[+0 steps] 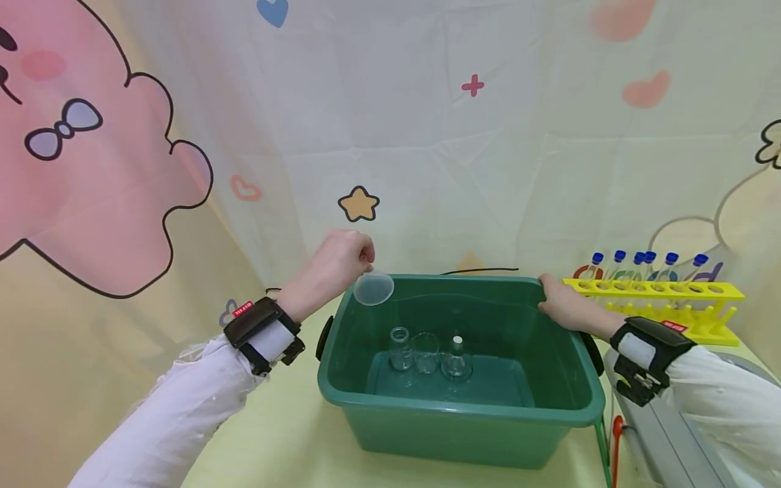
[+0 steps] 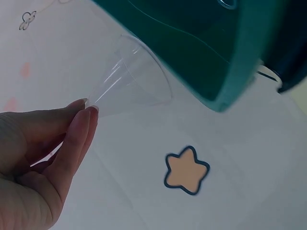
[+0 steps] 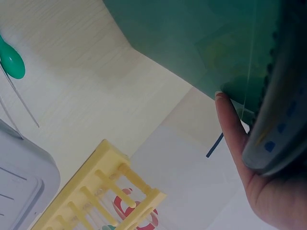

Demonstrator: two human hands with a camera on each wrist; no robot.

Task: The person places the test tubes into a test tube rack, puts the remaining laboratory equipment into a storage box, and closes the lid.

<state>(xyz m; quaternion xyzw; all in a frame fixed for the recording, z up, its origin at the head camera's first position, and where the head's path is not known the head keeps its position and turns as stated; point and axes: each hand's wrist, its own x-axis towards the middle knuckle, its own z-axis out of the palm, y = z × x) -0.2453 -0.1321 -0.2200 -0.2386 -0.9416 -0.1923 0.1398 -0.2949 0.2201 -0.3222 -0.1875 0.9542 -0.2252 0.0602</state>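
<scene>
"Left of the green tub (image 1: pixel 451 434), where do we start?"

"With the left hand (image 1: pixel 338 261), raised by the tub's rear left corner. Its fingers (image 2: pixel 76 127) are pinched almost together on the narrow end of a clear funnel (image 1: pixel 374 289)."

"And which way does the funnel lie from them?"

"Towards the tub: its long axis runs from the fingertips to the wide mouth, which we see against the rear rim. How far above the tub it hangs, we can't tell. The left hand is the nearer one; the other is well apart, across the tub."

"What do we find inside the tub?"

"Three pieces of glassware in a row on its floor: an open-necked bottle (image 1: pixel 400 352), a beaker (image 1: pixel 426 354) just beside it, then a flask (image 1: pixel 455 364) with a white stopper."

"And at the tub's rear right corner?"

"The right hand (image 1: pixel 564 305) grips the rim, one finger lying along the outer wall; the tub hides some of the rest from us. Right of the tub we have a red spoon (image 1: pixel 617 425), a grey case (image 1: pixel 655 427) and a yellow rack (image 1: pixel 647 313) holding blue-capped tubes (image 1: pixel 668 266)."
</scene>
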